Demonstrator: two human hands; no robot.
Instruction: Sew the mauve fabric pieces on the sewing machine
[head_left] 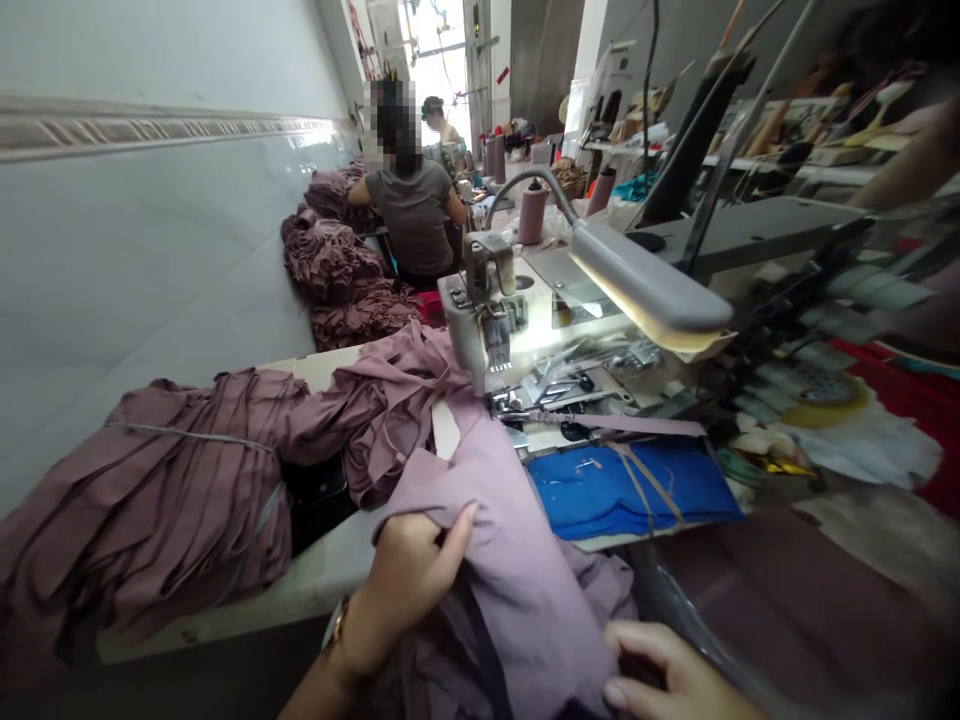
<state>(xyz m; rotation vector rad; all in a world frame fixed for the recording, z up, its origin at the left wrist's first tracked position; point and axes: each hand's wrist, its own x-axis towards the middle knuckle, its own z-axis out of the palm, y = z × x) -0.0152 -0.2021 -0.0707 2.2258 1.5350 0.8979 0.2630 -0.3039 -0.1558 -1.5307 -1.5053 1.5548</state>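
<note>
Mauve fabric (517,560) hangs over the table's front edge and runs up to the needle area of a sewing machine (471,300). My left hand (412,570) is closed on its left side, thumb on top and fingers hidden underneath. Lower down, my right hand (660,665) pinches the right edge of the same fabric between thumb and fingers. A narrow mauve strip (637,424) stretches from the needle area to the right. Just below that strip lies a folded blue cloth pad (630,485) with a tan band across it.
A tied bundle of mauve pieces (187,470) lies on the left of the table. A lit lamp (649,285) hangs over the machine bed. Mauve thread cones (532,213) stand behind. A person in a grey shirt (416,215) sits ahead beside heaped fabric (330,260).
</note>
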